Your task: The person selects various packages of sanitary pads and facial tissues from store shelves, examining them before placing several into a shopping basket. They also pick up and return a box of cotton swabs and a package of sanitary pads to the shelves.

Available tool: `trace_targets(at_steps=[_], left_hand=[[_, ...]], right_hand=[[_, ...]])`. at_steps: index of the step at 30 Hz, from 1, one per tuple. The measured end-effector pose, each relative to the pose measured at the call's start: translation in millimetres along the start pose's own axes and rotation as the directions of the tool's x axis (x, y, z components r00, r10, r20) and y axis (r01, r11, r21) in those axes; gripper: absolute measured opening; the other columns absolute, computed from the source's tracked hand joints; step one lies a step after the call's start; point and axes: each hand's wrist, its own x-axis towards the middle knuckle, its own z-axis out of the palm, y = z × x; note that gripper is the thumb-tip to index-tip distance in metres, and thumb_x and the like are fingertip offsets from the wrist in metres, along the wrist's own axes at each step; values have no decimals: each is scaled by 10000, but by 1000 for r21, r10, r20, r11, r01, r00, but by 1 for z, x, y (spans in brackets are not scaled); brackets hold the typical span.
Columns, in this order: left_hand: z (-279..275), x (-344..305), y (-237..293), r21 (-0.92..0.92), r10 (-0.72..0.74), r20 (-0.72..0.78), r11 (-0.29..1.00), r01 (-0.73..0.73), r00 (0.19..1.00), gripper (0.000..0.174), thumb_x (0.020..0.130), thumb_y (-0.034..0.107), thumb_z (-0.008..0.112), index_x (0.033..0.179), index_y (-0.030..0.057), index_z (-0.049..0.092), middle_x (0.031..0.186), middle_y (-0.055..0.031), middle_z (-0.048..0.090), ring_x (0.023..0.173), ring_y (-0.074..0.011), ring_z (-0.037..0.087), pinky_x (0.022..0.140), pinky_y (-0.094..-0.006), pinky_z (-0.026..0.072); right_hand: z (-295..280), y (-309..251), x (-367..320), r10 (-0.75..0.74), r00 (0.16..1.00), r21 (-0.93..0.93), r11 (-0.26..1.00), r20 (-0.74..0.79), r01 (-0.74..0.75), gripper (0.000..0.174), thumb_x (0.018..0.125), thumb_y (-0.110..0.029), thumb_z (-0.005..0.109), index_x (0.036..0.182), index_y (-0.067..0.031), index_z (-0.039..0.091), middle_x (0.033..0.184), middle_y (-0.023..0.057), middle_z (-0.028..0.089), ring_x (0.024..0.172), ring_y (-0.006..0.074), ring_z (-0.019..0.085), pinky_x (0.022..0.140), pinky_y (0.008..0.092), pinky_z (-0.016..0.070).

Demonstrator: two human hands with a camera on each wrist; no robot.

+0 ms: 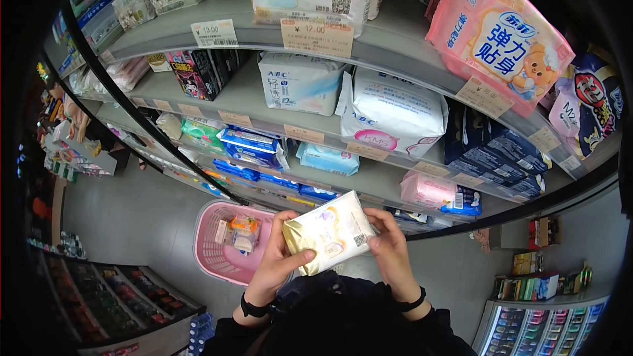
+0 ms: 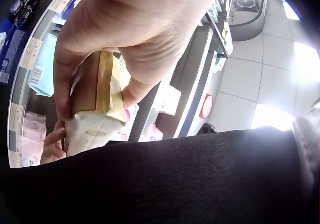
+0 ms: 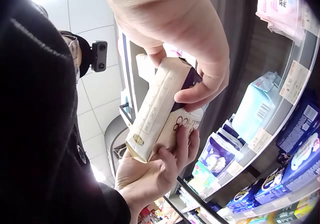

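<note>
A white and gold soft pack (image 1: 333, 234) with printed panels and a small square code is held before the chest in both hands. My left hand (image 1: 275, 255) grips its gold end, thumb lying over the front face. At the other end my right hand (image 1: 394, 254) holds the white side, thumb near the code. In the left wrist view, fingers and thumb straddle the gold end of the pack (image 2: 92, 86). From the right wrist, the pack's (image 3: 152, 109) cream side and a dark purple patch show, with fingers of both hands curled around it.
A curved shelf unit (image 1: 241, 36) with price tags rises close in front, stocked with packs such as a white ABC pack (image 1: 395, 112) and a pink pack (image 1: 501, 39). Below left, a pink basket (image 1: 203, 240) holds several small items. More display racks (image 1: 125, 303) stand behind.
</note>
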Motion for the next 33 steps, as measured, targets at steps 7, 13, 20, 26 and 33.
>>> trace_targets(at_steps=[7,13,20,26,33], left_hand=[[-10,0,-4,8,-4,103,1000,3,995,425,835,14,675,1155,97,407,1175,-68,518,1093,-120,501,913,-259,408],[-8,-3,-4,-17,-19,41,1000,20,999,353,869,52,653,1135,95,425,1129,-58,551,1056,-115,524,894,-248,408],[-7,-3,-5,-89,10,-24,996,-12,1000,462,922,188,630,1305,85,393,1150,-71,567,1053,-124,553,886,-273,446],[-3,-3,0,-203,30,35,979,-22,999,555,907,146,641,1360,76,327,1250,-108,534,1144,-183,546,939,-321,462],[-5,-2,-4,-127,66,-37,989,-70,997,628,868,-5,639,1383,77,290,1280,-142,520,1186,-218,526,977,-350,443]], right_hand=[[-5,4,-1,3,984,10,1000,-178,-1,401,953,-290,563,1237,-18,486,1173,80,552,1091,150,559,925,297,451],[-6,3,-2,43,994,105,994,-99,-33,392,940,-212,570,1275,-36,469,1190,77,542,1058,140,563,879,289,475],[0,-2,-3,101,992,-14,995,69,-100,832,809,-123,685,1496,-82,217,1222,138,547,1149,212,533,961,339,427],[14,-5,-3,2,999,61,998,-34,1,832,770,-68,715,1447,-108,234,1215,133,538,1184,237,514,1005,371,395],[-18,19,-6,40,994,87,995,98,-49,363,790,15,722,956,-91,418,1151,97,530,1071,156,546,912,291,453]])
